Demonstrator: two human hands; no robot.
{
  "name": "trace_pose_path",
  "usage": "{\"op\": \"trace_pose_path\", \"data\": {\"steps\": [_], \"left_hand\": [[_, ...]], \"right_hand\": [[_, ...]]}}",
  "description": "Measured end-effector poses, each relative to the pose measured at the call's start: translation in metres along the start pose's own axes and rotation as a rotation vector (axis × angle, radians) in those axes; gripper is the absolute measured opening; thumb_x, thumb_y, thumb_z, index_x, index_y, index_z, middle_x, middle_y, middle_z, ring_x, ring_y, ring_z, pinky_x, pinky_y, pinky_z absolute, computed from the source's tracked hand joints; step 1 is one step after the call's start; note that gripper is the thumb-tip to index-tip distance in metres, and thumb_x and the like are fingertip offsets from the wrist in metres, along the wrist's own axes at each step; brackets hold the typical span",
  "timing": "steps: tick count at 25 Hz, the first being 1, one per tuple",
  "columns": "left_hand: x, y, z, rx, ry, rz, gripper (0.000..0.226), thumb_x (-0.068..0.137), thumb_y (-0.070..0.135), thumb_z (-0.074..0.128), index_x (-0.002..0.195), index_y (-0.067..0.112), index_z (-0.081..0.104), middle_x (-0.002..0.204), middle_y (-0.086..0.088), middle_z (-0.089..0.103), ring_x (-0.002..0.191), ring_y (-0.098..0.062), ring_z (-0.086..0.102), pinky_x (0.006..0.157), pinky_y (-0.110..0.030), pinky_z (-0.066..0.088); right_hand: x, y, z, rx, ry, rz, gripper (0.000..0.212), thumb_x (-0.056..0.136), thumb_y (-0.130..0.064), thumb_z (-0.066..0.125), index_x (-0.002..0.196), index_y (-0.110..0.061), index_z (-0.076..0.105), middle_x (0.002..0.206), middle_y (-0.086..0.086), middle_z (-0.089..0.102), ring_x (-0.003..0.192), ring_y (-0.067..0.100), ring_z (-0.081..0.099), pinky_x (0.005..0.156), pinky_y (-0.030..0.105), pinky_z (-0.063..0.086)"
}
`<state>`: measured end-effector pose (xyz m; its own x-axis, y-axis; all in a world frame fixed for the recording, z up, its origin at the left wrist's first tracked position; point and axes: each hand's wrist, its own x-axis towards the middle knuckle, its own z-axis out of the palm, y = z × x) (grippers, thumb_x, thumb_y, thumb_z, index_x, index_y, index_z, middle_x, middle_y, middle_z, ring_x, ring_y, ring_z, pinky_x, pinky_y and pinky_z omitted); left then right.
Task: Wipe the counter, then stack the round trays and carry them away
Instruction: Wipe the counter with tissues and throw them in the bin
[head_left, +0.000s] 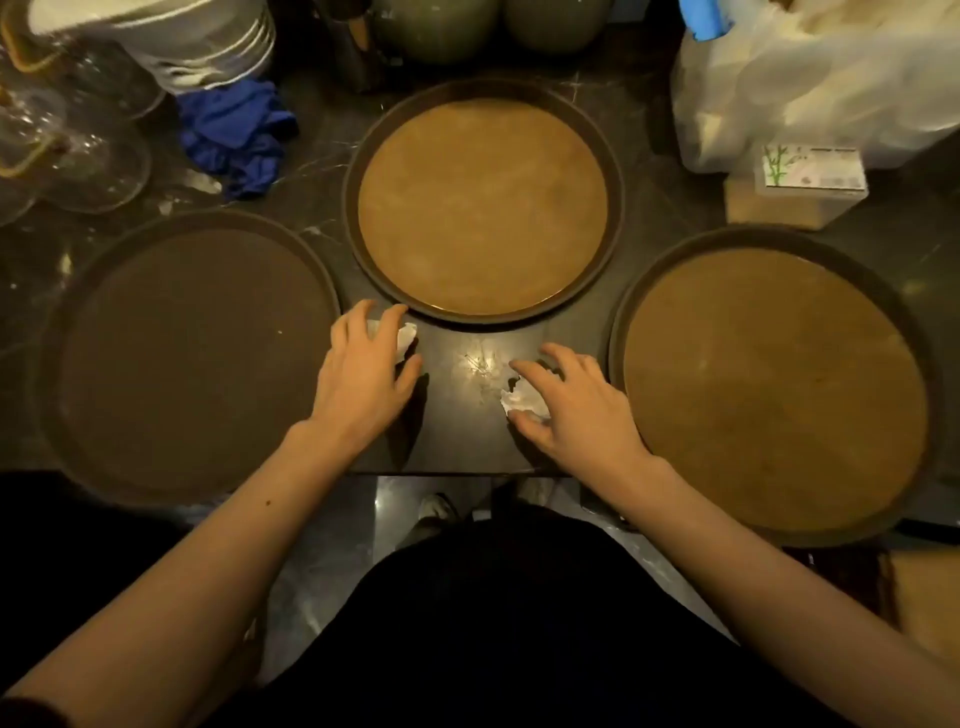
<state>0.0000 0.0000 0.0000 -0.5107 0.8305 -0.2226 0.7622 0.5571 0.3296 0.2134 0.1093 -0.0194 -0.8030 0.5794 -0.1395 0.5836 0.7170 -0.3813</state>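
Three round brown trays lie flat on the dark marble counter (467, 415): a dark one at the left (192, 353), a lighter one at the back middle (483, 202), and one at the right (774, 384) that overhangs the front edge. Between them, my left hand (363, 384) presses a crumpled white tissue (408, 338) onto the counter. My right hand (576, 410) presses a second white tissue (522, 400) down beside the right tray. Both hands have their fingers spread over the paper.
A blue cloth (239, 135) lies at the back left beside stacked white plates (208, 47) and glassware (67, 145). White plastic bags (810, 78) and a small box (800, 182) stand at the back right. Two green jars (488, 26) stand behind the middle tray. Counter edge runs just below my hands.
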Motion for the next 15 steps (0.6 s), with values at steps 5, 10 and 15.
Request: {"op": "trace_pose_path", "data": {"steps": [5,10,15], "left_hand": [[0.018,0.007,0.008,0.0,-0.016,-0.135,0.05,0.094,0.024,0.06,0.14,0.019,0.042,0.147,-0.02,0.031,0.135,-0.043,0.028,0.095,-0.055,0.044],[0.023,0.013,0.014,0.016,-0.057,-0.093,0.044,0.092,0.023,0.064,0.135,0.021,0.053,0.127,-0.016,0.043,0.115,-0.039,0.042,0.094,-0.046,0.044],[0.028,0.011,0.015,-0.006,-0.116,-0.008,0.035,0.088,0.02,0.069,0.122,0.021,0.06,0.114,-0.01,0.046,0.104,-0.036,0.049,0.084,-0.037,0.042]], "right_hand": [[-0.001,0.015,0.007,0.033,-0.069,-0.089,0.041,0.087,-0.031,0.064,0.127,-0.026,0.055,0.137,0.009,0.046,0.121,0.032,0.045,0.068,0.042,0.055],[-0.003,0.023,0.013,0.09,-0.104,-0.138,0.037,0.091,-0.024,0.063,0.127,-0.021,0.058,0.136,0.008,0.049,0.123,0.028,0.044,0.072,0.041,0.057],[0.004,0.017,0.019,0.158,-0.083,-0.082,0.031,0.088,-0.012,0.064,0.119,-0.013,0.063,0.123,0.006,0.058,0.114,0.027,0.05,0.071,0.044,0.056]]}}
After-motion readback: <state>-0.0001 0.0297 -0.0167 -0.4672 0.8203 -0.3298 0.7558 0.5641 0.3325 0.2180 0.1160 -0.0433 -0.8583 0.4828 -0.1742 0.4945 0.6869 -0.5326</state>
